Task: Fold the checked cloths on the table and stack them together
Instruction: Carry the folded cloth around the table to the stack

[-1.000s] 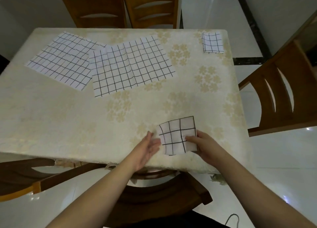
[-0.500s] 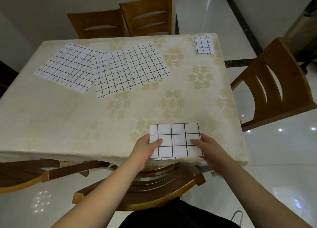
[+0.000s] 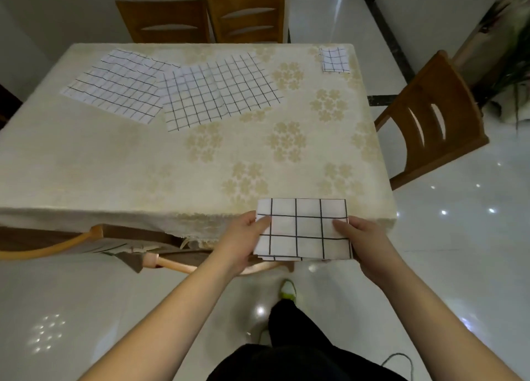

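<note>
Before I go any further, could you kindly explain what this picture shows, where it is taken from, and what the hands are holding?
No machine here: a person works with bare hands, filmed by a camera on their head that looks down. The left hand and right hand grip a folded checked cloth by its sides at the near edge of the table. Two unfolded checked cloths lie at the far left, overlapping. A small folded cloth lies at the far right corner. Wooden chairs stand around.

- No readable text, labels, brands, numbers or signs appear anywhere.
- The checked cloths (image 3: 304, 229) carry only a black grid of lines on white.
- The surface (image 3: 114, 168) covering shows only a pale flower pattern.
</note>
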